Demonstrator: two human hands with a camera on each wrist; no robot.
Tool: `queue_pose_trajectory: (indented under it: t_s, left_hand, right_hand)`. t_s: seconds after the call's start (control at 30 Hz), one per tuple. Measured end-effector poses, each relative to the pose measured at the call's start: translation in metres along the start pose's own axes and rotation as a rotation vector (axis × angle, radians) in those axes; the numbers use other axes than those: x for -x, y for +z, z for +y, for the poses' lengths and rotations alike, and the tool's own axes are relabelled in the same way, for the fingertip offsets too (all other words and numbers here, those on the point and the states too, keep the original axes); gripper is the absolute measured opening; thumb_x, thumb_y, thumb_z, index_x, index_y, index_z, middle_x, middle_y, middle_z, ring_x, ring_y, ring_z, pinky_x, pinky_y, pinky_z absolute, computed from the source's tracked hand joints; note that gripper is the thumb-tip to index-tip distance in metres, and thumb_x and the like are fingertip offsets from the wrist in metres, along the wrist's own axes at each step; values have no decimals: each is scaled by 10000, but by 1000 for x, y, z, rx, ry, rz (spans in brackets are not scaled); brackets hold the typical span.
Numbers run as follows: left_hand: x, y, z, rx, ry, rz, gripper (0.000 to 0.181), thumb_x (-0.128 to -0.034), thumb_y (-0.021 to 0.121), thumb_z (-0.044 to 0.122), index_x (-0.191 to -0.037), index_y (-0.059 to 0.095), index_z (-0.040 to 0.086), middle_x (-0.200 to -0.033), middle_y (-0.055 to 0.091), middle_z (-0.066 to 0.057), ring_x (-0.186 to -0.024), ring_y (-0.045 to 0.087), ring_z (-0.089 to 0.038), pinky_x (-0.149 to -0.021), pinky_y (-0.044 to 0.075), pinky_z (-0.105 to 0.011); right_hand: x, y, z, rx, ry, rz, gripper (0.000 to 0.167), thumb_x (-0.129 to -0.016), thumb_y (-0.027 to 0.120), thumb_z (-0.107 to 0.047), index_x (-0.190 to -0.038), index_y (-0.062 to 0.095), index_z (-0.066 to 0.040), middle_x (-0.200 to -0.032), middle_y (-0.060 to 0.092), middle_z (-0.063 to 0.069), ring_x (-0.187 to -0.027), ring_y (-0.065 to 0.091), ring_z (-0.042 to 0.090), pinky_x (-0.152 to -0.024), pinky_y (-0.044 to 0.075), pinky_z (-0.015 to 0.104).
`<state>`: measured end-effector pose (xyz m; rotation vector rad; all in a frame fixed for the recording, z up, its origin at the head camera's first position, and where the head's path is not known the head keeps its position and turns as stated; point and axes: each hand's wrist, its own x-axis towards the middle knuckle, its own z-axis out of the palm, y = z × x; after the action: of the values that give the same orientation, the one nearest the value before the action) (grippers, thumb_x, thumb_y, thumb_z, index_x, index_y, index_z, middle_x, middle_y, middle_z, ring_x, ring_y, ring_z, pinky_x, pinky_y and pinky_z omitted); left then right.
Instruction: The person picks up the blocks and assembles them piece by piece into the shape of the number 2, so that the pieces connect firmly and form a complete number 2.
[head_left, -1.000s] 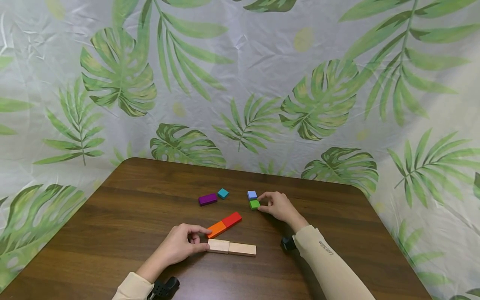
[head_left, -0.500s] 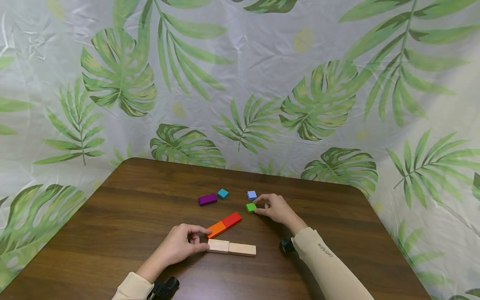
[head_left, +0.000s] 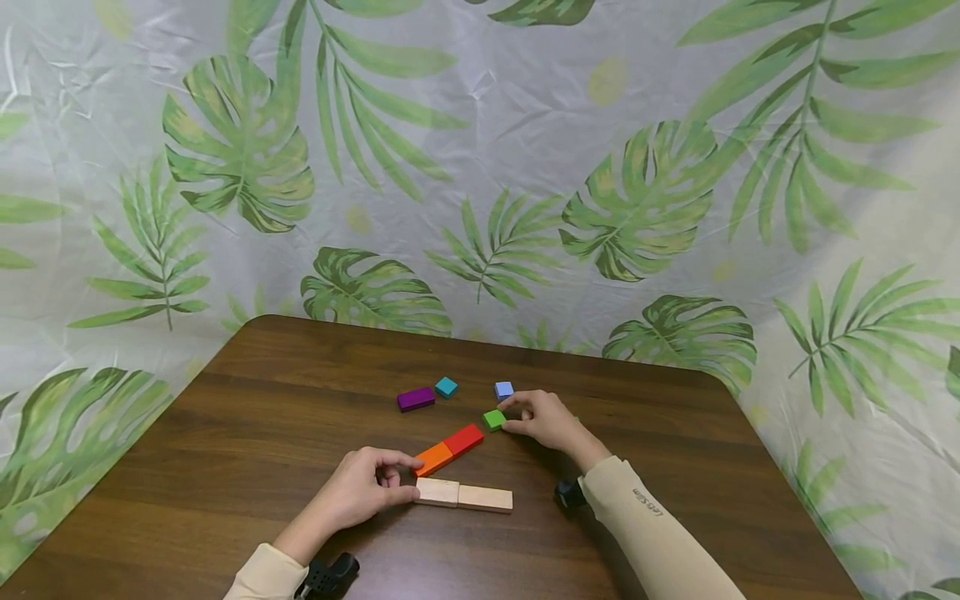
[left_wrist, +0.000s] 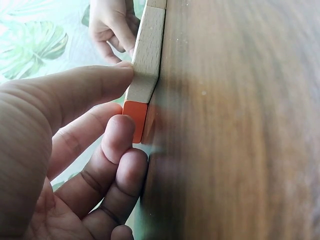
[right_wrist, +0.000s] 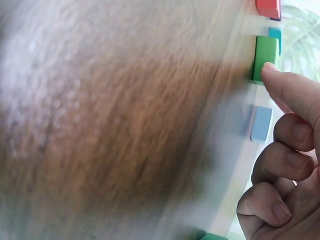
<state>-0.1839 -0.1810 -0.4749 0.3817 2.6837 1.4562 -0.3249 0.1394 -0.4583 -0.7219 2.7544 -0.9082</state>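
In the head view my left hand [head_left: 365,489] has its thumb on the end of a plain wooden block [head_left: 437,492] and its index finger on an orange block [head_left: 432,457], holding both where their ends come close. A second wooden block [head_left: 485,498] continues the plain row. A red block [head_left: 463,438] continues the orange one. My right hand [head_left: 546,422] pinches a small green block [head_left: 493,420] just beyond the red block, apart from it. The right wrist view shows the thumb on the green block [right_wrist: 266,60]; the index fingertip is hidden there.
Behind the green block lies a light blue block [head_left: 503,390]. A purple block [head_left: 416,399] and a teal block [head_left: 446,387] sit farther left. Another green piece [right_wrist: 212,236] shows at the right wrist view's lower edge. A leaf-patterned cloth [head_left: 480,167] hangs behind the table [head_left: 300,375].
The right hand has slid the green block away from the light blue block, leftward and nearer to the red block. The left hand and its blocks have stayed still.
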Motion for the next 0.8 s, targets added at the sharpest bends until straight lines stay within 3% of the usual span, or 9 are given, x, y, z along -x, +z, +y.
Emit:
queue_pose_trajectory:
  t_s: [0.4,0.8]
  left_hand:
    - [0,0,1,7,-6,-4,311,-859,914,229,-1144,831,138,-697,578,47,-597,450,-54,-559,354,-213]
    - [0,0,1,3,-10,1,316,-848,921,236,-1138,833,148,-697,577,52,-614,467,-55,-570,364,-212]
  right_hand:
    - [0,2,-4,-14,-22,-43,281,-992,789,-203,-1266,777,-141,-588,428,-50,-528,366,103,-551,345,237]
    - [-3,7,-8,-18,-50,-47,377,-973,813,-343,-1270,752,-119,-599,424,-58,-542,363,96,-567,336,236]
